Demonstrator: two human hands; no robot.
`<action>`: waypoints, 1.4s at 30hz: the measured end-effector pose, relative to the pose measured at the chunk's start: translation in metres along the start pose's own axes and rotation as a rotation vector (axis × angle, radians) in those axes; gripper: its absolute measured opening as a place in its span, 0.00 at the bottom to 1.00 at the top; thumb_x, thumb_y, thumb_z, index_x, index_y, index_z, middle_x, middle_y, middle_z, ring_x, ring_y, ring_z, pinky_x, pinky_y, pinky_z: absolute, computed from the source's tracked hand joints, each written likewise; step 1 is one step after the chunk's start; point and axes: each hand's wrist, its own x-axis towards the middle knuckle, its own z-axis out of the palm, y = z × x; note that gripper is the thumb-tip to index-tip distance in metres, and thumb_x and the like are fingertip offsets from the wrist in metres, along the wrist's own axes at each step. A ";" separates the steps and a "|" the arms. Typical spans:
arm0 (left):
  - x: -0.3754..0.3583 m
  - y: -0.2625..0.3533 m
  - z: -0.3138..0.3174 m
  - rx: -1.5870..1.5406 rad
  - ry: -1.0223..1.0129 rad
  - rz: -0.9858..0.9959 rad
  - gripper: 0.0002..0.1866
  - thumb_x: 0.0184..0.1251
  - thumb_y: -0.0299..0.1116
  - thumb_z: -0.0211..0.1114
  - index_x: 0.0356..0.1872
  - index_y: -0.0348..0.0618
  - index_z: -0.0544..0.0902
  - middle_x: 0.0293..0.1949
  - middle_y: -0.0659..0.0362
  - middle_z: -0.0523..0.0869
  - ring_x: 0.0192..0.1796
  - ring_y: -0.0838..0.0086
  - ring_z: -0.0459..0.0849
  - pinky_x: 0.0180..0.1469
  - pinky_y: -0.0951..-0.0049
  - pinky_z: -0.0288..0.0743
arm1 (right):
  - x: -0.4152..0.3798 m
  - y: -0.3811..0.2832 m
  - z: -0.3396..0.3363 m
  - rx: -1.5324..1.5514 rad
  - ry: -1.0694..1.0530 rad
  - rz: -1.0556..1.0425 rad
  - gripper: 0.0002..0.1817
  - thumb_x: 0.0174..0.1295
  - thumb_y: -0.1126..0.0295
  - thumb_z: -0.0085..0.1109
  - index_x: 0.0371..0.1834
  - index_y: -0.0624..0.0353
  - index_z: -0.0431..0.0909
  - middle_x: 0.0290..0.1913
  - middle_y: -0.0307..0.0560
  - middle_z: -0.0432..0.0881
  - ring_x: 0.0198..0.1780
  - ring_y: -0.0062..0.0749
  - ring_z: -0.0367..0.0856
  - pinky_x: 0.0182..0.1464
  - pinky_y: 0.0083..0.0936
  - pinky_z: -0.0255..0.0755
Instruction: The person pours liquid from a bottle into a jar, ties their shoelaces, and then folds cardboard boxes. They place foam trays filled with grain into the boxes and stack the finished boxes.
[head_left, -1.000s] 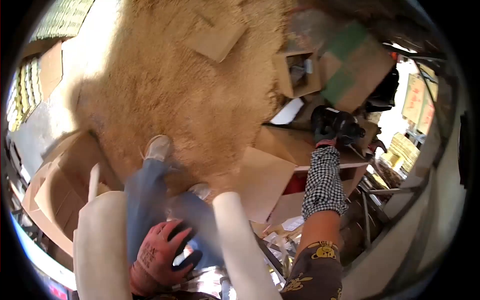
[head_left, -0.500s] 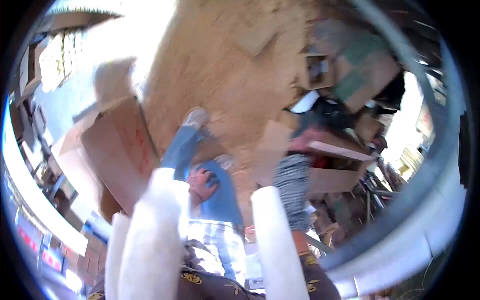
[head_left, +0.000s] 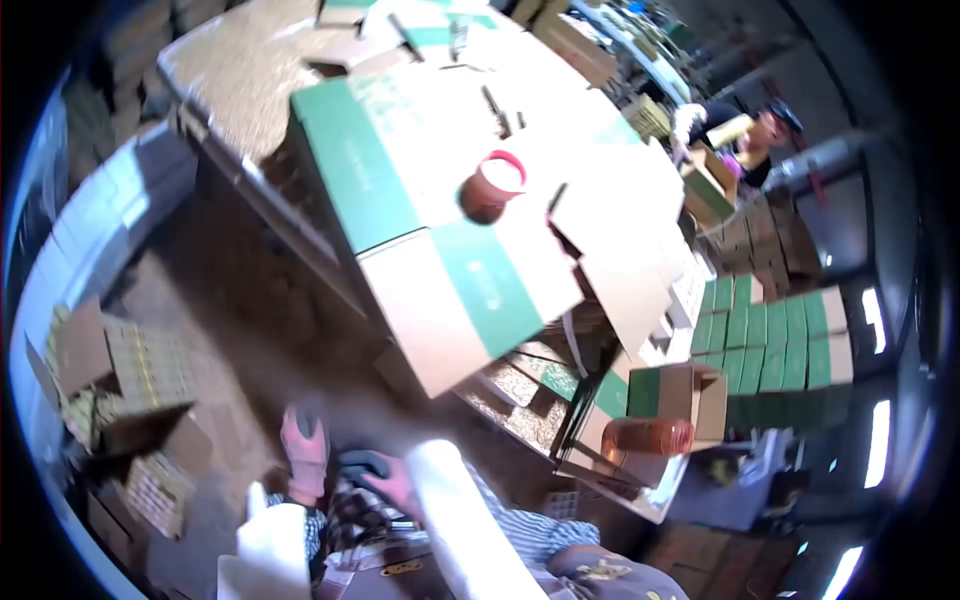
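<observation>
The left hand (head_left: 305,455), in a pink glove, sits low in the head view with its fingers curled together around something dark; the blur hides what it is. The right hand (head_left: 385,478), also gloved, lies just beside it, fingers bent over a dark shape; whether it grips cannot be told. Both hands are near two white rolls (head_left: 455,520) that rise from the bottom edge, the right hand touching the nearer one.

Above them stands a table (head_left: 240,70) bearing a flat green-and-white carton (head_left: 440,230). A tape roll (head_left: 490,185) rests on that carton. To the right, stacked green boxes (head_left: 775,350) stand behind an open box (head_left: 680,395), with an orange jar (head_left: 648,437) below it. Another person (head_left: 745,130) is at the far end.
</observation>
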 end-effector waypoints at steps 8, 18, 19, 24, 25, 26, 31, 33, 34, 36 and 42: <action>0.175 0.291 0.131 0.124 -0.074 0.845 0.53 0.49 0.46 0.76 0.72 0.35 0.54 0.68 0.39 0.63 0.69 0.50 0.64 0.71 0.60 0.58 | -0.136 -0.042 -0.122 0.125 0.338 -0.072 0.17 0.65 0.75 0.57 0.57 0.64 0.76 0.52 0.46 0.82 0.53 0.26 0.81 0.57 0.21 0.73; 0.044 0.356 0.179 -0.018 -0.748 0.968 0.43 0.46 0.27 0.74 0.68 0.37 0.64 0.54 0.50 0.78 0.54 0.68 0.79 0.55 0.70 0.75 | -0.275 -0.002 -0.248 0.102 1.600 -0.416 0.40 0.45 0.77 0.73 0.65 0.61 0.65 0.58 0.48 0.74 0.57 0.34 0.75 0.61 0.29 0.69; -0.009 0.385 0.176 0.068 -0.960 0.860 0.46 0.44 0.28 0.75 0.68 0.37 0.63 0.54 0.49 0.78 0.57 0.65 0.78 0.57 0.68 0.74 | -0.274 -0.007 -0.262 -0.066 1.620 -0.416 0.43 0.42 0.73 0.76 0.65 0.61 0.64 0.59 0.51 0.71 0.59 0.39 0.72 0.63 0.33 0.67; -0.144 0.445 0.252 0.376 -1.083 1.585 0.45 0.39 0.42 0.76 0.63 0.40 0.68 0.47 0.50 0.80 0.54 0.55 0.76 0.56 0.61 0.71 | -0.236 -0.032 -0.302 -0.272 1.640 -0.286 0.53 0.33 0.59 0.83 0.64 0.62 0.59 0.57 0.58 0.67 0.58 0.52 0.68 0.63 0.42 0.65; -0.161 0.457 0.259 0.443 -1.102 1.652 0.44 0.37 0.42 0.77 0.60 0.39 0.69 0.49 0.50 0.79 0.55 0.55 0.76 0.58 0.59 0.70 | -0.232 -0.033 -0.305 -0.357 1.688 -0.306 0.52 0.33 0.59 0.82 0.63 0.63 0.60 0.56 0.58 0.67 0.57 0.52 0.69 0.62 0.42 0.65; -0.175 0.469 0.265 0.509 -1.118 1.719 0.43 0.36 0.42 0.78 0.58 0.38 0.71 0.51 0.49 0.78 0.55 0.55 0.76 0.59 0.57 0.68 | -0.229 -0.033 -0.309 -0.445 1.737 -0.327 0.51 0.34 0.59 0.82 0.62 0.63 0.60 0.55 0.59 0.67 0.56 0.53 0.69 0.61 0.43 0.65; -0.190 0.467 0.295 0.605 -1.126 1.648 0.44 0.44 0.54 0.73 0.62 0.40 0.70 0.49 0.49 0.79 0.52 0.55 0.78 0.55 0.57 0.69 | -0.216 -0.019 -0.306 -0.380 1.756 -0.450 0.54 0.33 0.53 0.81 0.63 0.64 0.59 0.56 0.60 0.67 0.58 0.56 0.67 0.58 0.47 0.65; -0.205 0.474 0.292 0.706 -1.120 1.671 0.46 0.44 0.54 0.74 0.63 0.39 0.69 0.51 0.48 0.78 0.51 0.55 0.80 0.53 0.56 0.71 | -0.209 -0.024 -0.300 -0.444 1.805 -0.398 0.57 0.30 0.55 0.83 0.64 0.63 0.57 0.58 0.60 0.66 0.59 0.56 0.66 0.59 0.47 0.64; -0.213 0.481 0.288 0.790 -1.110 1.688 0.47 0.43 0.54 0.74 0.65 0.39 0.67 0.52 0.47 0.77 0.49 0.54 0.81 0.50 0.56 0.73 | -0.205 -0.027 -0.298 -0.526 1.851 -0.341 0.60 0.27 0.57 0.84 0.66 0.63 0.56 0.59 0.61 0.64 0.60 0.56 0.65 0.61 0.48 0.64; -0.219 0.494 0.284 0.912 -1.168 1.670 0.51 0.40 0.49 0.78 0.66 0.38 0.64 0.55 0.43 0.73 0.51 0.51 0.80 0.53 0.57 0.74 | -0.197 -0.030 -0.299 -0.426 1.849 -0.331 0.60 0.26 0.59 0.84 0.66 0.62 0.55 0.60 0.62 0.63 0.60 0.57 0.65 0.61 0.49 0.63; -0.198 0.494 0.306 0.859 -1.388 1.303 0.43 0.51 0.58 0.72 0.56 0.31 0.68 0.46 0.38 0.80 0.47 0.48 0.83 0.50 0.59 0.76 | -0.205 -0.038 -0.308 -0.345 1.799 -0.237 0.55 0.28 0.62 0.82 0.64 0.59 0.59 0.58 0.57 0.66 0.59 0.55 0.68 0.61 0.47 0.63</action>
